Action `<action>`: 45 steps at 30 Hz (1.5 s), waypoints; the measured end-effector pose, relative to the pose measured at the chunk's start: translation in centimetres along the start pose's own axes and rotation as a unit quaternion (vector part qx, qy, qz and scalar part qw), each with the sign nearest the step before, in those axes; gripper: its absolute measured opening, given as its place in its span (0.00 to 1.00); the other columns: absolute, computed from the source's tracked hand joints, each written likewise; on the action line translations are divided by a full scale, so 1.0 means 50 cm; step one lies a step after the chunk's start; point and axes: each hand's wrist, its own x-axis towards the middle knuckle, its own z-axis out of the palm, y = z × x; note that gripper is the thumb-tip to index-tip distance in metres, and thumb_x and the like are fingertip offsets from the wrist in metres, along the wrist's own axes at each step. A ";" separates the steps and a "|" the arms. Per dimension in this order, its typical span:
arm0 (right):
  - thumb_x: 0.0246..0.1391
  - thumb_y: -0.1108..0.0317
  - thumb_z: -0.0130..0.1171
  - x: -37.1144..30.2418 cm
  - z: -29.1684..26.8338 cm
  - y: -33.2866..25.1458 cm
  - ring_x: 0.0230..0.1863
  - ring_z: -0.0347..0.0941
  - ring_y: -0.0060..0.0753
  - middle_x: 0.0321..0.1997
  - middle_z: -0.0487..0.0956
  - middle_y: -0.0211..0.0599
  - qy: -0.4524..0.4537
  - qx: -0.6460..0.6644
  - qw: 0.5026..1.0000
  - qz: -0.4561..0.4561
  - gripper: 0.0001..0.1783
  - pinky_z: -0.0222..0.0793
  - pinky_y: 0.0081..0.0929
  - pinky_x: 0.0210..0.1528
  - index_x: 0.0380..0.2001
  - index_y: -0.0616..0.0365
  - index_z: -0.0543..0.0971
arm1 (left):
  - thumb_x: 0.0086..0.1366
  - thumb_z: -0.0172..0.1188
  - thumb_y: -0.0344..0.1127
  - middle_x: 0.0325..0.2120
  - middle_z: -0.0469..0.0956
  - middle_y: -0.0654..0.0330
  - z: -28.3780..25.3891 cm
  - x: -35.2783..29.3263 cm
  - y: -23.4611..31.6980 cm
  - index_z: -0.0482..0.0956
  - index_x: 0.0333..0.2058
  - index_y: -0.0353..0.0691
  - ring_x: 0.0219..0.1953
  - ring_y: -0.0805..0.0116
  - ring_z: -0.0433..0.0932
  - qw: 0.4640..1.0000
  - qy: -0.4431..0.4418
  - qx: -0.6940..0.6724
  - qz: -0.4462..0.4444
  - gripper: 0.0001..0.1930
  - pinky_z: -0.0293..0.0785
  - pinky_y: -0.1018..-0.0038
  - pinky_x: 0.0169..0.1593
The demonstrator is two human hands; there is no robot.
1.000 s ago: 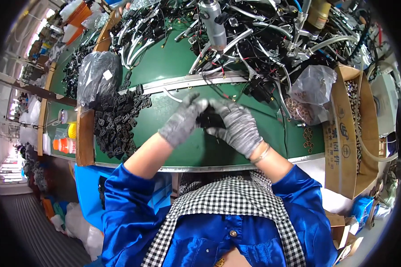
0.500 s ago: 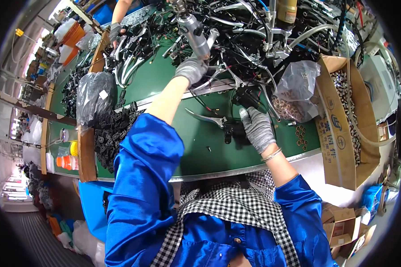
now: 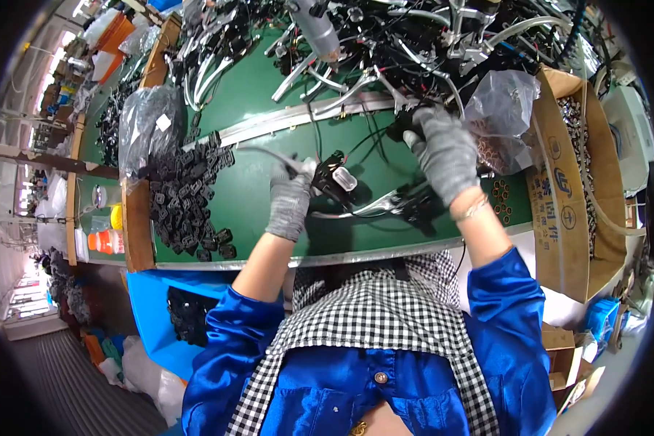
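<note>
My left hand (image 3: 292, 200), in a grey knit glove, is closed on a brake lever (image 3: 333, 178) with a black housing and a silver blade, held over the green table. My right hand (image 3: 447, 152), gloved the same way, is smeared by motion. Its fingers reach the black housing of another lever (image 3: 405, 120) by the metal rail; whether they grip it is unclear. Nearer to me, another silver and black lever (image 3: 396, 203) lies on the table between my hands. An electric screwdriver (image 3: 318, 33) hangs above the far side, with neither hand on it.
Small black parts (image 3: 185, 196) are heaped at the left, beside a dark plastic bag (image 3: 149, 134). A metal rail (image 3: 269, 123) crosses the table; levers and cables pile up behind it. At the right are a clear bag (image 3: 505, 105), copper-coloured rings (image 3: 501, 200) and a carton (image 3: 559, 232) of small metal parts.
My left hand has let go of the screwdriver, come back toward me and taken hold of a brake lever. My right hand has moved away from me. The other person's hand has left view.
</note>
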 end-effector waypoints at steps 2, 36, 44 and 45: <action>0.52 0.58 0.64 0.013 0.016 0.015 0.44 0.75 0.54 0.41 0.79 0.48 0.039 -0.061 0.996 -0.045 0.24 0.73 0.43 0.44 0.49 0.59 0.74 | 0.62 0.60 0.28 0.36 0.76 0.50 -0.004 -0.033 0.043 0.65 0.54 0.36 0.32 0.59 0.80 0.995 0.018 0.092 -0.026 0.23 0.82 0.66 0.35; 0.52 0.55 0.64 -0.060 -0.125 0.065 0.43 0.77 0.45 0.38 0.81 0.41 -0.142 0.183 0.969 -0.084 0.21 0.72 0.40 0.49 0.45 0.55 0.78 | 0.55 0.64 0.44 0.39 0.77 0.53 0.034 -0.066 0.022 0.76 0.50 0.43 0.43 0.52 0.75 0.696 -0.237 0.510 0.447 0.24 0.72 0.61 0.50; 0.37 0.56 0.71 -0.153 -0.073 0.059 0.60 0.65 0.49 0.57 0.73 0.42 -0.163 0.065 0.964 -0.198 0.36 0.61 0.39 0.62 0.53 0.55 0.75 | 0.55 0.64 0.47 0.40 0.77 0.52 0.053 -0.062 0.037 0.76 0.48 0.41 0.44 0.53 0.75 0.712 -0.204 0.504 0.444 0.24 0.72 0.59 0.49; 0.38 0.54 0.70 -0.149 -0.067 0.052 0.59 0.66 0.48 0.56 0.73 0.42 -0.179 0.063 0.965 -0.180 0.36 0.62 0.38 0.61 0.53 0.54 0.75 | 0.55 0.64 0.47 0.40 0.77 0.52 0.058 -0.074 0.046 0.76 0.48 0.41 0.44 0.53 0.75 0.712 -0.206 0.504 0.443 0.24 0.72 0.59 0.49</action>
